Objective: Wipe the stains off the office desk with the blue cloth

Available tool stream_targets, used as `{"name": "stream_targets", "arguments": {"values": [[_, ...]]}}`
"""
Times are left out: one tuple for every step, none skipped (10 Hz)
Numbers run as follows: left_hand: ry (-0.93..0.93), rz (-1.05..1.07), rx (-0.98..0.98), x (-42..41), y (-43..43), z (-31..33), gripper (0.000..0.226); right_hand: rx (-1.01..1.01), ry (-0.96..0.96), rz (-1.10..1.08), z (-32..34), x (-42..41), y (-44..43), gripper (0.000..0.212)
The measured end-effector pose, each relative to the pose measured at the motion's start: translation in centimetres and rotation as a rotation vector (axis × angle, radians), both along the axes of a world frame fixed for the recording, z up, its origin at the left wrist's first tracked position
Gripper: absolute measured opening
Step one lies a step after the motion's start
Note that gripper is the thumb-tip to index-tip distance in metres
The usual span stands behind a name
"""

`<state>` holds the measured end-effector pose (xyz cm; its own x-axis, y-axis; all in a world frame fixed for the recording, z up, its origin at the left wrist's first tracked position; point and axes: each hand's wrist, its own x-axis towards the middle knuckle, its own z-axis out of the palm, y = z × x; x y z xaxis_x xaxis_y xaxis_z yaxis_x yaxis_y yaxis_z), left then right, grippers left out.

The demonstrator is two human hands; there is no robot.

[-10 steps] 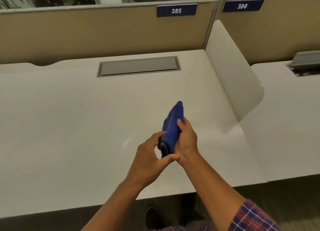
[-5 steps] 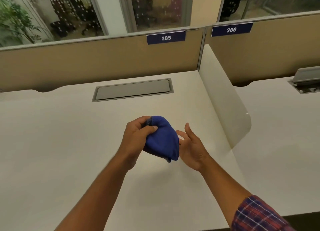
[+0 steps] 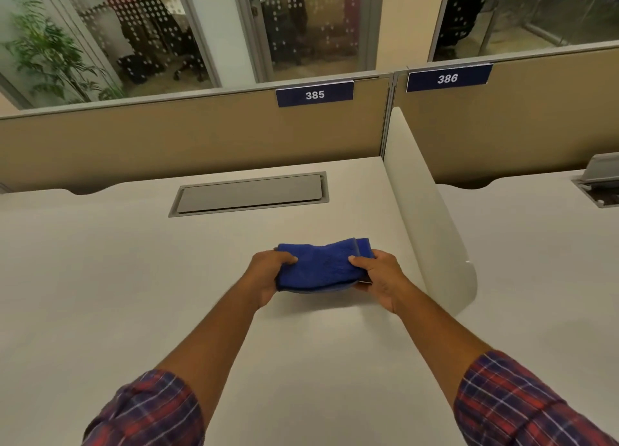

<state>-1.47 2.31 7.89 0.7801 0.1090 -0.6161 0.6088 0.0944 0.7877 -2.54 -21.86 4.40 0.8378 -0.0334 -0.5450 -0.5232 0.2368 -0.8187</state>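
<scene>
A single head-worn camera looks forward and down over the desk (image 3: 100, 295), close above both outstretched forearms.

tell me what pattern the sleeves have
Red and blue plaid sleeves, seen in the head view.

Cloth (image 3: 320, 267) in my hands: solid deep blue, fuzzy nap, slightly darker trim at its right edge. My desk (image 3: 117, 278): plain off-white, no pattern. Cable flap (image 3: 249, 195) set into it: flat grey, grey frame. Back partition (image 3: 174, 140): tan, grey top rail. Side divider (image 3: 422, 217): cream-white. 2 number plates, 385 (image 3: 314, 93) and 386 (image 3: 448, 78): navy with white digits. My sleeves (image 3: 150, 412): red and navy plaid with thin white lines. Glass behind (image 3: 160, 26): rows of white dots. Plant (image 3: 50, 53) far left: green leaves. Neighbouring desk (image 3: 536, 244): same off-white, with a grey flap (image 3: 599, 172).
</scene>
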Motion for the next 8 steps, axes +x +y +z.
{"name": "stream_targets", "arguments": {"values": [[-0.016, -0.046, 0.127, 1.8, -1.1, -1.0, 0.035, -0.115, 0.026, -0.010, -0.2, 1.7, -0.3, 0.015], [-0.093, -0.082, 0.366, 4.1, -2.3, -2.0, 0.054, -0.349, -0.012, -0.012, -0.7, 4.1, -0.6, 0.010], [-0.156, -0.106, 0.495, 4.9, -2.5, -2.8, 0.063, -0.512, -0.048, 0.024, -1.1, 5.0, -0.7, 0.014], [-0.227, -0.217, 0.707, 5.1, -2.6, -4.6, 0.070, -0.919, -0.001, 0.190, -1.8, 5.1, -1.1, 0.032], [-0.226, -0.321, 0.880, 4.7, -2.6, -5.8, 0.071, -1.194, -0.012, 0.231, -2.4, 4.5, -1.2, 0.042], [-0.269, -0.520, 1.269, 4.3, -2.2, -6.2, 0.067, -1.421, -0.171, 0.199, -3.1, 3.7, -1.2, 0.054], [-0.366, -0.676, 1.419, 4.1, -1.6, -6.6, 0.066, -1.506, -0.312, 0.223, -3.4, 3.2, -1.2, 0.055], [-0.467, -0.809, 1.573, 3.3, -0.8, -7.5, 0.072, -1.543, -0.465, 0.301, -4.1, 2.8, -1.4, 0.069]]}}
